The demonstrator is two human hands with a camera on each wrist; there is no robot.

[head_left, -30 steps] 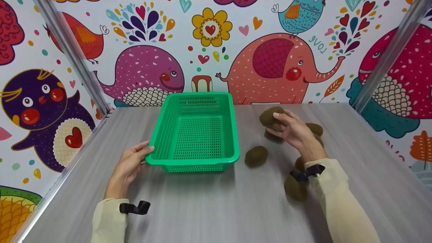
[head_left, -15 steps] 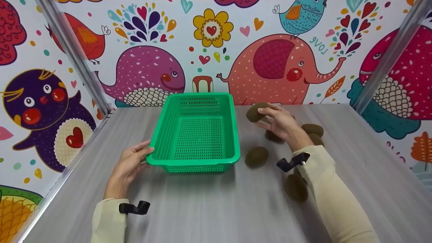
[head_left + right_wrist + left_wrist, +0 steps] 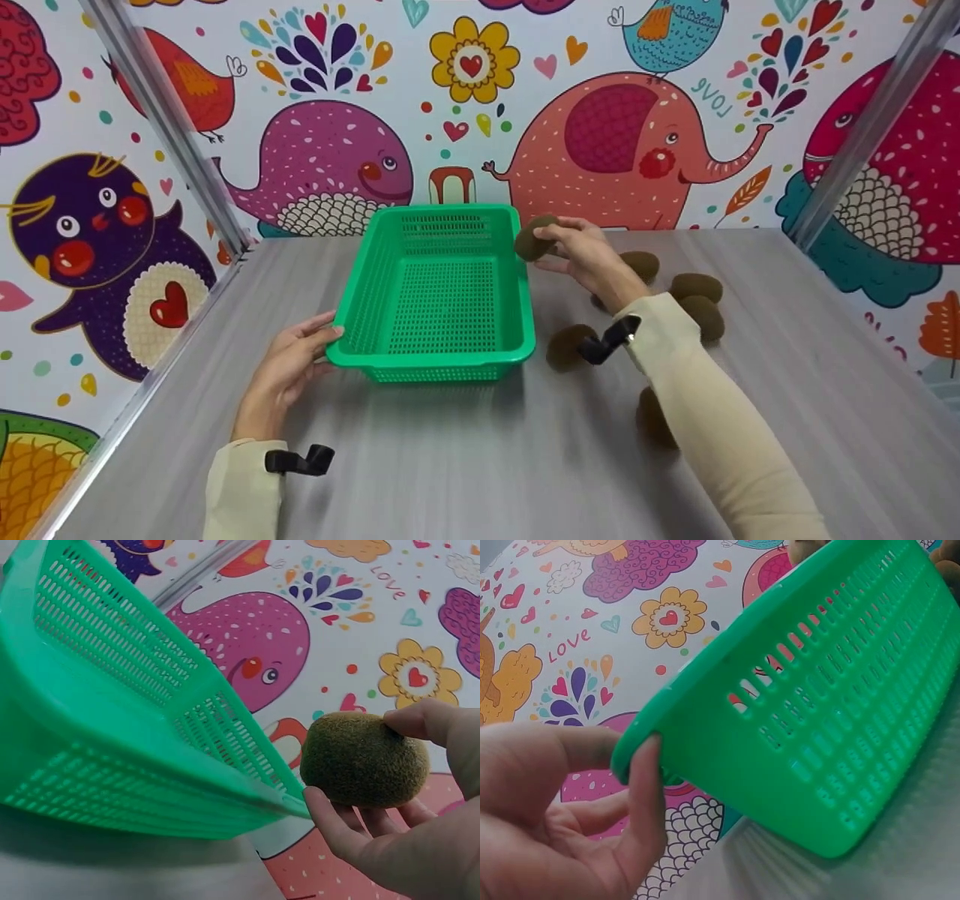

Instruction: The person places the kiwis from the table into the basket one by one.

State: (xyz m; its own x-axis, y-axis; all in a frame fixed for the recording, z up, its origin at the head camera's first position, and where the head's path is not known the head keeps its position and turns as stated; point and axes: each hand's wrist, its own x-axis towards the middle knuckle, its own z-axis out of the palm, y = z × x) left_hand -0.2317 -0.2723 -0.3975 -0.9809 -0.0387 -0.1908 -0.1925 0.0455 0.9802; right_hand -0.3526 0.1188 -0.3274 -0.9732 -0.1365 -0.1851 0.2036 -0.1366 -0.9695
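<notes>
The right hand (image 3: 589, 256) has carried its gripped kiwi (image 3: 534, 240) left to the far right rim of the basket (image 3: 435, 360), seemingly just short of inside, while the left hand (image 3: 289, 365) pinches its near left corner.

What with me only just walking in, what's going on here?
A person's left hand pinches the rim of a green basket. Their right hand holds a kiwi near the basket's right rim. No fruit shows inside the basket; more kiwis lie on the table to the right.
</notes>
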